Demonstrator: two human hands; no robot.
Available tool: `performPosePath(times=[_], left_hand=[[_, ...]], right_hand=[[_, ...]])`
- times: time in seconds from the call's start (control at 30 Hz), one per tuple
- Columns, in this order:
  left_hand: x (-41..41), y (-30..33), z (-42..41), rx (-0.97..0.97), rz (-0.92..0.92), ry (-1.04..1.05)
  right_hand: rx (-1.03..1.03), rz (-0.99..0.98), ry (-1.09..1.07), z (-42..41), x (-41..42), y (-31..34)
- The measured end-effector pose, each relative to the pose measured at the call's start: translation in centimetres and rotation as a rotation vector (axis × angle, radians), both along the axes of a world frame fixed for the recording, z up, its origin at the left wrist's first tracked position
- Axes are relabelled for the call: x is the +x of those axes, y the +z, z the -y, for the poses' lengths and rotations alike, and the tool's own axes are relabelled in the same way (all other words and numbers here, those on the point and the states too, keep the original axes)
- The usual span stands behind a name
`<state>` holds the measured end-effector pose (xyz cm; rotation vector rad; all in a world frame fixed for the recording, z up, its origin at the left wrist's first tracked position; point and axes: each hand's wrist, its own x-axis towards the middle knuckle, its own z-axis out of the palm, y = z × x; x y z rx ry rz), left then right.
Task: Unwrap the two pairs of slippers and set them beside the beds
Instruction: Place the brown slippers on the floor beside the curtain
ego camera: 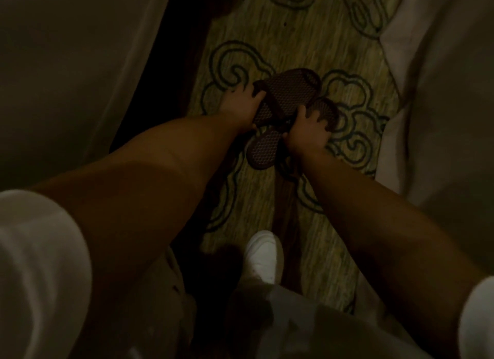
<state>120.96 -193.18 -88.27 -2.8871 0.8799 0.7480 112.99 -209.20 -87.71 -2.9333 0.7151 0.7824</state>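
The slippers (287, 102), a dark brown pair with a fine honeycomb texture, are held low over the patterned carpet (302, 37) in the aisle between the two beds, roughly midway across the strip of floor. The left hand (242, 106) grips the near left edge of the upper slipper, its fingers (258, 94) curled onto the strap side and the thumb tucked beneath, so the hand is closed on it rather than spread. The right hand (304, 135) is wrapped around the pair where the two slippers overlap, fingertips pressed over the far slipper's sole and the palm hiding the join; whether it clamps one slipper or both cannot be told in the dim light. The two hands sit close together but do not touch, with slipper material between them. The lower slipper (263, 151) hangs toward the viewer, its rounded end pointing down at the carpet. Both bare forearms reach forward from rolled white sleeves (40, 265). Below them a white shoe (263, 257) stands on the carpet near the bottom of the aisle. The left bed (66, 64) drapes pale cloth along the aisle's left edge, and the right bed (441, 91) does the same along the right edge.
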Motion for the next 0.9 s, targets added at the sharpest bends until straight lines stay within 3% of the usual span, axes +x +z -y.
performPosePath(times=[0.17, 0.5, 0.73, 0.9], left_hand=[[0.1, 0.9, 0.5, 0.037, -0.017, 0.018], [-0.4, 2.0, 1.2, 0.055, -0.073, 0.047], [1.6, 2.2, -2.5, 0.054, -0.012, -0.096], [0.5, 1.6, -1.9, -0.038, 0.039, 0.044]], right_hand=[[-0.029, -0.026, -0.022, -0.3, -0.1, -0.3], [-0.067, 0.004, 0.322, 0.0, 1.0, 0.6], [0.241, 0.017, 0.085, -3.3, 0.1, 0.3], [0.406, 0.002, 0.039, -4.8, 0.3, 0.2]])
